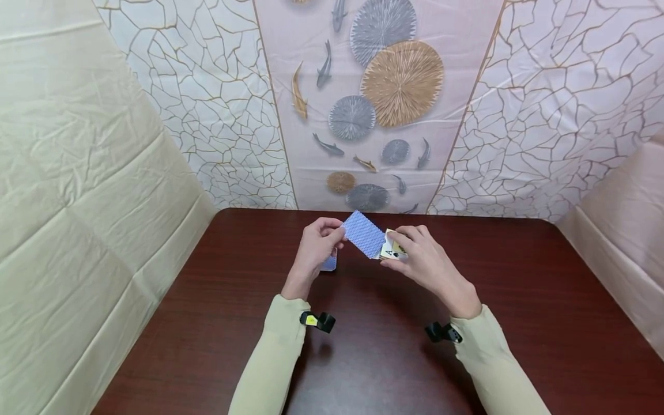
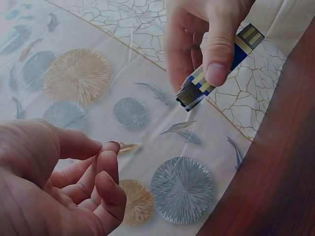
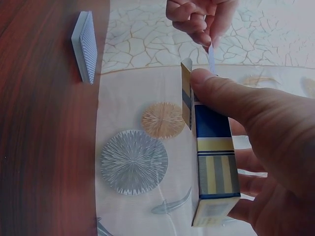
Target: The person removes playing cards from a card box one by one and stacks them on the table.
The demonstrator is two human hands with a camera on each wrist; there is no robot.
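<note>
Between the thumb and fingers of my left hand is a blue-backed playing card, pinched at one corner. Seen edge-on, the card is a thin strip in the right wrist view. My right hand grips a card box, dark blue with gold and grey stripes, and a flap stands out at its end. In the head view the card's lower right corner overlaps the end of the box. A stack of blue-backed cards rests on the table, partly hidden behind the left hand in the head view.
The dark wooden table reaches back to a patterned cloth backdrop. Pale cloth hangs along the left side, and more cloth along the right. Each sleeve carries a black wrist camera strap.
</note>
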